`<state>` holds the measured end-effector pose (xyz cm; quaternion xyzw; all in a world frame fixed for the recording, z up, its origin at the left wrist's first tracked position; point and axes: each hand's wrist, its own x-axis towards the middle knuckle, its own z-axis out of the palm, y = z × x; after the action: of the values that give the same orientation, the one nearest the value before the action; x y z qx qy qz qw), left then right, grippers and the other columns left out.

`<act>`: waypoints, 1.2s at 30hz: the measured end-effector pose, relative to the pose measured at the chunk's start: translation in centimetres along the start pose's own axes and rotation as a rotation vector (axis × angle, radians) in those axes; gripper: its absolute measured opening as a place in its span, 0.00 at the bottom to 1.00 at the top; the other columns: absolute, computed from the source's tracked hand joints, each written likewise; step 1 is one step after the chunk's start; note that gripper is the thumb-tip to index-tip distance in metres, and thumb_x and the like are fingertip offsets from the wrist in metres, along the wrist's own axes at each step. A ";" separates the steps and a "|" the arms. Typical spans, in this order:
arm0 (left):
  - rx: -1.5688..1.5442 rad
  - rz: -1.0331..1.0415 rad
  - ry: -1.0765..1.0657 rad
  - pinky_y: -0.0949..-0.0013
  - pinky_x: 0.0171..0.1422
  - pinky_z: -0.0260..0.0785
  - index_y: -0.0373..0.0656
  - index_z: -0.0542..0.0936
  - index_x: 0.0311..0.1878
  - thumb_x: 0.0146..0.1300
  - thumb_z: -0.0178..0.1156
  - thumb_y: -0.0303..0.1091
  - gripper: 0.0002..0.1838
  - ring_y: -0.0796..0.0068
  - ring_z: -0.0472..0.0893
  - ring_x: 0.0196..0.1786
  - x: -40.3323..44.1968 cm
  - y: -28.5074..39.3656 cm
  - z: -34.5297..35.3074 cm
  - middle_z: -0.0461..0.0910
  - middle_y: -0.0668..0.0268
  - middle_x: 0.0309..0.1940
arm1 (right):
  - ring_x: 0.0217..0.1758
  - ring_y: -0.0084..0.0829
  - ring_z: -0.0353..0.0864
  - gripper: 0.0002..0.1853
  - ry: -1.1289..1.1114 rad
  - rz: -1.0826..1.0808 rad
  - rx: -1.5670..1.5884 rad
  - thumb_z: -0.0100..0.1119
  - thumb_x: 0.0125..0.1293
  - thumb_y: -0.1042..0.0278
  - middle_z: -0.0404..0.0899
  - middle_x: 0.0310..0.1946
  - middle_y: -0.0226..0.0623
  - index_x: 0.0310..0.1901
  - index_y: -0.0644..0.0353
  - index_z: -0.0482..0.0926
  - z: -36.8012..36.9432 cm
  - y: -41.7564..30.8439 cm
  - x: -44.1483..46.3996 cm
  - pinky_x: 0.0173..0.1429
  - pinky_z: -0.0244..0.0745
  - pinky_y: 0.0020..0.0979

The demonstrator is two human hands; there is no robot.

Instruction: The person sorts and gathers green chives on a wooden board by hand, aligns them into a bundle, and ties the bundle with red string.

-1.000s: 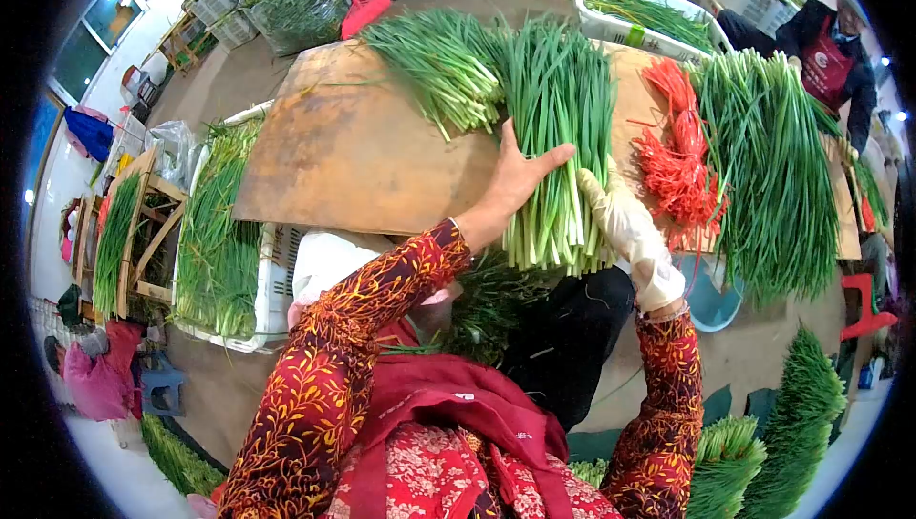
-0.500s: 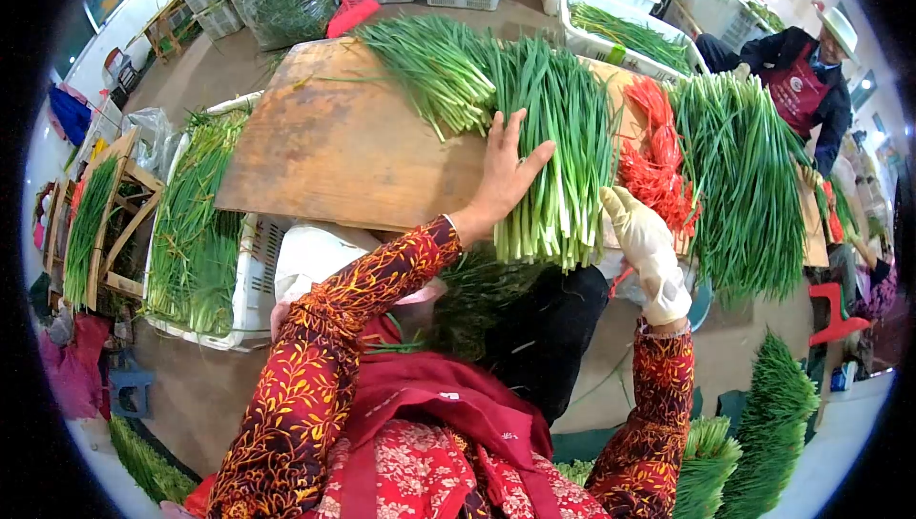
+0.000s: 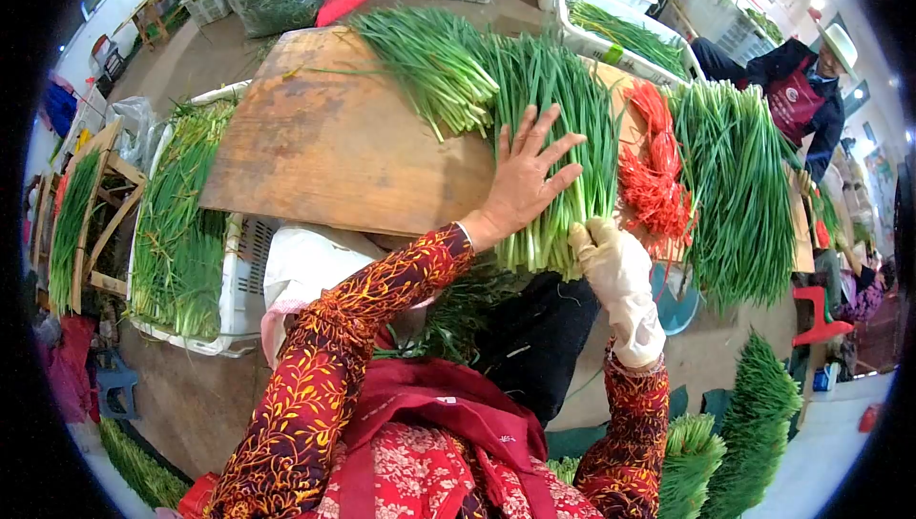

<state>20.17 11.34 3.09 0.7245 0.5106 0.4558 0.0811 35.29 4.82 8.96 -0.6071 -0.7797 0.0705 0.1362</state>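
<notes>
A thick bundle of green leafy stalks (image 3: 556, 80) lies on the wooden board (image 3: 353, 152), pale ends toward me. On top of its lower part rests my left hand (image 3: 525, 176), bare, fingers spread. My right hand (image 3: 615, 280), in a whitish glove, touches the pale ends at the bundle's lower right, its fingers bent; whether they pinch any stalks is unclear. A smaller bunch (image 3: 429, 66) slants beside it on the left. To the right lie red ties (image 3: 655, 171), then another wide pile of stalks (image 3: 739, 190).
A white crate of greens (image 3: 234, 295) stands left of the board, another crate (image 3: 625, 37) behind it. Across at the right is a person in a hat and apron (image 3: 797, 104). A blue basin (image 3: 676, 304) and a red stool (image 3: 818, 319) are at the lower right.
My left hand has come down from the bundle's left edge onto its top. The gloved right hand has moved left from beside the bundle to its pale ends. The view has shifted slightly.
</notes>
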 end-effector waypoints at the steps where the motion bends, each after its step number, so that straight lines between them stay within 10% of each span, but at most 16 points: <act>1: 0.013 0.094 -0.018 0.47 0.70 0.31 0.59 0.71 0.56 0.64 0.45 0.52 0.21 0.62 0.43 0.71 0.1 0.0 -0.1 0.52 0.64 0.67 | 0.26 0.43 0.78 0.17 -0.003 0.004 -0.006 0.49 0.62 0.53 0.76 0.17 0.42 0.27 0.58 0.76 -0.2 0.3 -0.2 0.33 0.71 0.39; 12: 0.003 0.374 -0.277 0.45 0.69 0.31 0.59 0.78 0.45 0.64 0.45 0.48 0.14 0.70 0.55 0.68 1.0 -1.2 0.0 0.68 0.77 0.58 | 0.15 0.24 0.70 0.21 -0.280 0.546 0.467 0.51 0.62 0.50 0.74 0.15 0.33 0.29 0.63 0.77 -4.1 -0.7 -3.0 0.24 0.67 0.26; 17: 0.024 0.362 -0.266 0.45 0.69 0.30 0.60 0.78 0.45 0.64 0.45 0.47 0.13 0.69 0.54 0.68 1.1 -1.0 -0.1 0.68 0.77 0.58 | 0.34 0.45 0.77 0.18 -0.516 -0.003 0.446 0.54 0.59 0.50 0.78 0.28 0.43 0.36 0.58 0.78 -3.1 -0.3 -5.1 0.39 0.71 0.38; 20: 0.031 0.365 -0.250 0.44 0.69 0.27 0.60 0.78 0.45 0.65 0.44 0.47 0.14 0.68 0.53 0.69 1.1 -0.8 -0.3 0.67 0.77 0.58 | 0.28 0.31 0.77 0.15 -0.525 -0.219 0.378 0.55 0.60 0.55 0.78 0.23 0.37 0.36 0.61 0.78 -1.1 -0.8 -3.3 0.36 0.71 0.28; 36: -0.002 0.505 -0.361 0.51 0.72 0.33 0.57 0.78 0.46 0.64 0.46 0.41 0.13 0.72 0.63 0.63 2.0 -0.6 -0.7 0.73 0.78 0.53 | 0.27 0.25 0.77 0.17 -0.738 -0.090 0.608 0.51 0.63 0.53 0.78 0.23 0.33 0.35 0.60 0.78 -1.4 -0.6 -3.0 0.36 0.72 0.26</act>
<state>19.40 13.03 4.35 0.8977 0.2915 0.3258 0.0556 35.87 1.72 10.11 -0.4397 -0.7457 0.5000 0.0247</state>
